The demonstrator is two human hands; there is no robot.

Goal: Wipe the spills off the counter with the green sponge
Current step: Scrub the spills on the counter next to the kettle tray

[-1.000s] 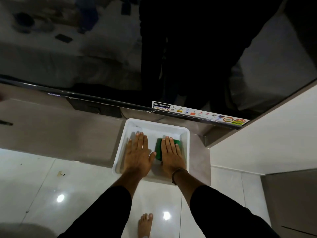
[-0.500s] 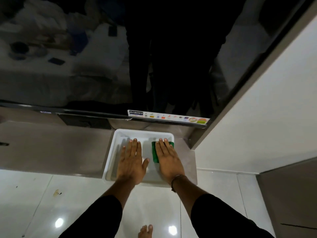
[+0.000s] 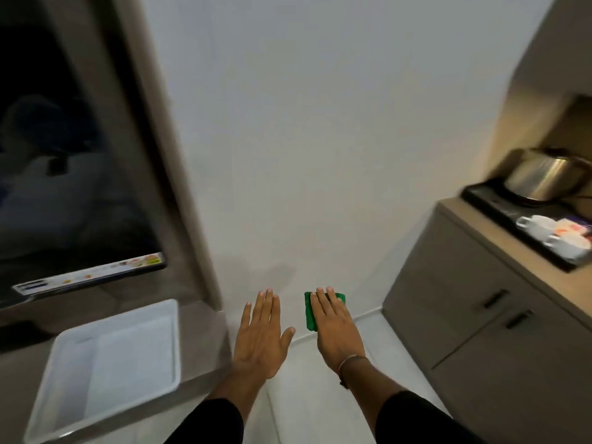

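My right hand (image 3: pixel 336 322) is held out flat in the air with the green sponge (image 3: pixel 310 310) under its fingers; the sponge's left edge and far corner show past them. My left hand (image 3: pixel 261 334) hovers beside it, flat, fingers together and holding nothing. Both hands are over the white floor, to the right of the white tray (image 3: pixel 105 363) and left of the wooden counter (image 3: pixel 519 251). The view is motion-blurred and no spill is visible.
A steel kettle (image 3: pixel 544 174) and white cups (image 3: pixel 541 227) sit on a black tray (image 3: pixel 490 200) on the counter at right, above cabinet doors (image 3: pixel 474 312). A dark TV screen (image 3: pixel 64 174) hangs at left over the shelf (image 3: pixel 205 347) holding the white tray.
Both hands have lifted out of the white tray and swung right with the sponge. The view has turned right, bringing the counter with the kettle into sight.
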